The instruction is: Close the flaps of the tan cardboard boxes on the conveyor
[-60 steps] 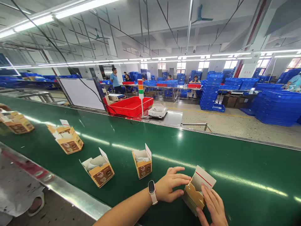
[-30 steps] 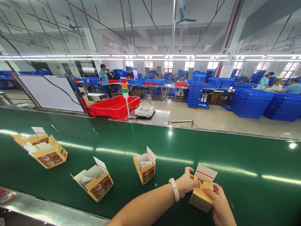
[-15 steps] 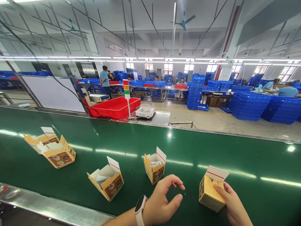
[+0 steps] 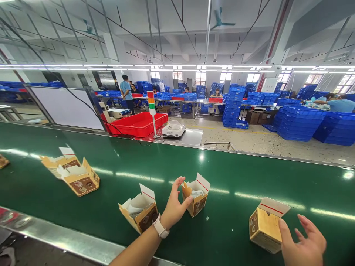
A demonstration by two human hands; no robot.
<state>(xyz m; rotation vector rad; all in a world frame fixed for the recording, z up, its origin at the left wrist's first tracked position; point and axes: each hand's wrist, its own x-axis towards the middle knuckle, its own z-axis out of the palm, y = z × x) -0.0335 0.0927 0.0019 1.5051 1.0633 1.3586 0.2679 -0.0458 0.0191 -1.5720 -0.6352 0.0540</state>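
Several small printed cardboard boxes stand on a green conveyor belt. My left hand (image 4: 175,208), with a watch band on its wrist, has its fingers spread at the left side of an open box (image 4: 199,205) with pale contents. Whether it touches that box I cannot tell. At the right, my right hand (image 4: 303,238) has its fingers apart beside another box (image 4: 266,229); its thumb lies close to that box's edge. This box has its top folded in and a white flap with a red line standing up. Another open box (image 4: 138,214) sits left of my left forearm.
Further left on the green belt (image 4: 222,166) are two open boxes close together (image 4: 83,181) and part of another box (image 4: 3,162). Beyond the belt stand a red bin (image 4: 135,127), a signal light (image 4: 151,103) and a scale (image 4: 173,129). Blue crates (image 4: 301,123) and other people are behind.
My right hand has let go of the right box and drawn away to the right. My left hand has moved left and up to the middle box. The boxes appear further right in view.
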